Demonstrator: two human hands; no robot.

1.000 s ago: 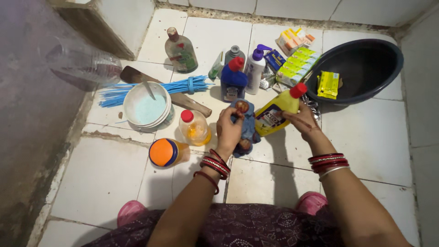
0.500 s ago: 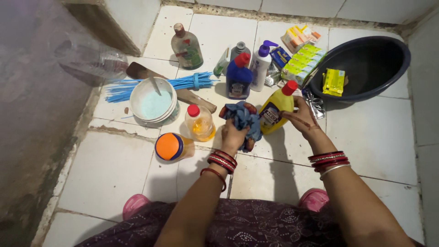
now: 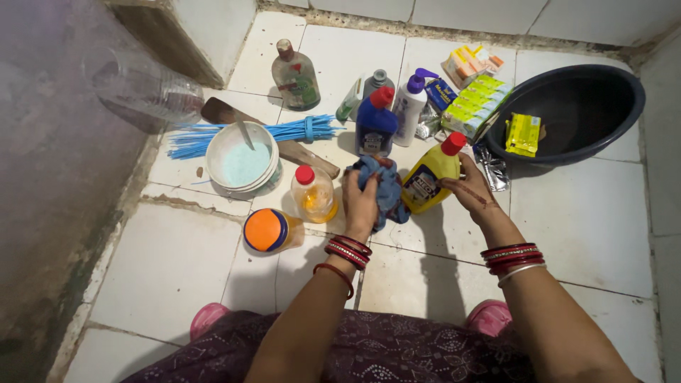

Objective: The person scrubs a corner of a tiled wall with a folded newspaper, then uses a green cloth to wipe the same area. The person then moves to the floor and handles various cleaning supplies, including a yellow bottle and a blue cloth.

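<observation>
A blue cloth (image 3: 383,188) is being gripped in the left hand (image 3: 360,204), pressed just left of a tilted yellow bottle (image 3: 428,181). The bottle, its red-capped neck leaning far-right, is being clasped by the right hand (image 3: 469,190) on the tiled floor (image 3: 582,220).

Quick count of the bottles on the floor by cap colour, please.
Red caps: 3, namely the yellow bottle in the right hand, the blue bottle and the small amber bottle
Purple cap: 1, white bottle
Brown cap: 1, clear bottle
Total: 5
</observation>
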